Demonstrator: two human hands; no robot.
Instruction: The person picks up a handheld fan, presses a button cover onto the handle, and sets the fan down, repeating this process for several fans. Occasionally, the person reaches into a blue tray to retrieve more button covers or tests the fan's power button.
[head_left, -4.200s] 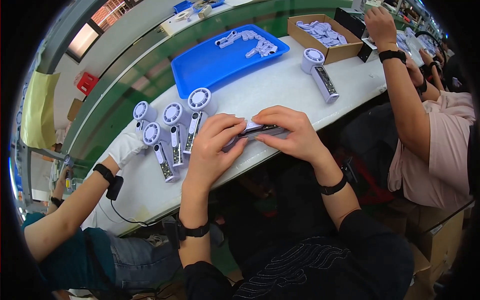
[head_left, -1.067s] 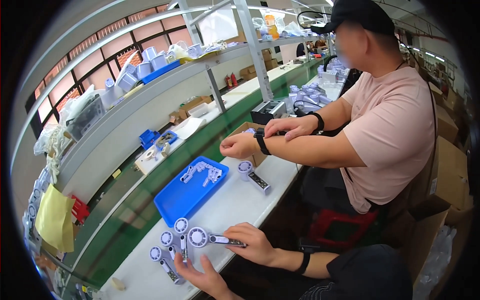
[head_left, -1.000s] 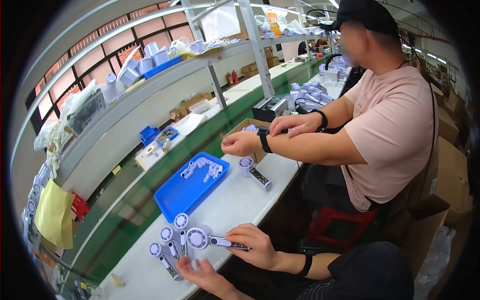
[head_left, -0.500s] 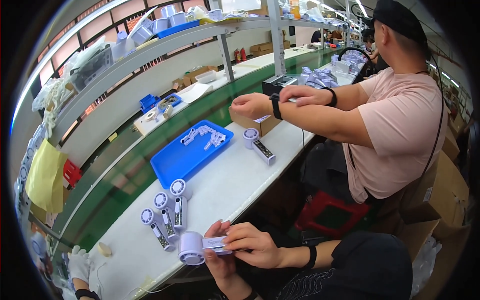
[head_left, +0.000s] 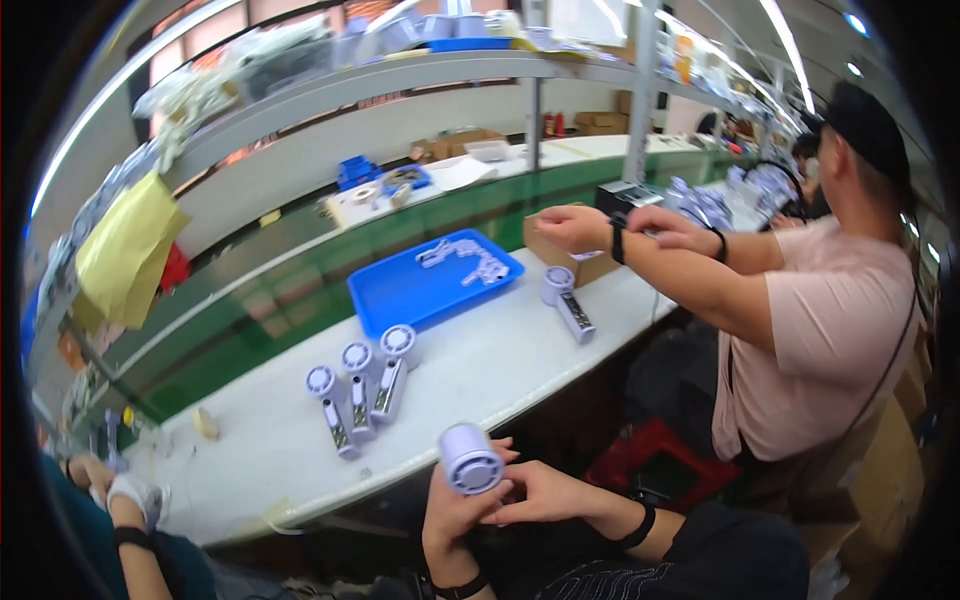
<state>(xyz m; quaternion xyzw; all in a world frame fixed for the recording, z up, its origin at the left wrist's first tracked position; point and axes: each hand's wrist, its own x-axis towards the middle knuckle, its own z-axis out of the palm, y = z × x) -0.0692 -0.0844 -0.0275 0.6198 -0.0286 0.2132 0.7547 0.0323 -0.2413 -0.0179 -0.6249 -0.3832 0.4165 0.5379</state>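
A lilac handheld fan [head_left: 470, 462] is held near the table's front edge, its round head up and facing me. My left hand [head_left: 452, 512] wraps round it just below the head. My right hand [head_left: 548, 492] closes on the handle from the other side; fingers and head hide most of the handle. Ahead and to the left on the white table [head_left: 480, 365], several lilac fans [head_left: 358, 390] lie side by side with dark circuit boards showing in their opened handles. Another opened fan [head_left: 570, 305] lies farther right, beside the blue tray.
A blue tray [head_left: 385, 308] holds small lilac parts [head_left: 485, 262]. A co-worker in a pink shirt [head_left: 840, 340] sits at right, forearms over a cardboard box [head_left: 545, 248]. At lower left is another person's gloved hand [head_left: 140, 495]. A red stool [head_left: 650, 460] stands below the table.
The fan has turned from lying sideways to head up, and its handle is now mostly hidden. My view has shifted left, moving the scene rightward. The gloved person at left shows more.
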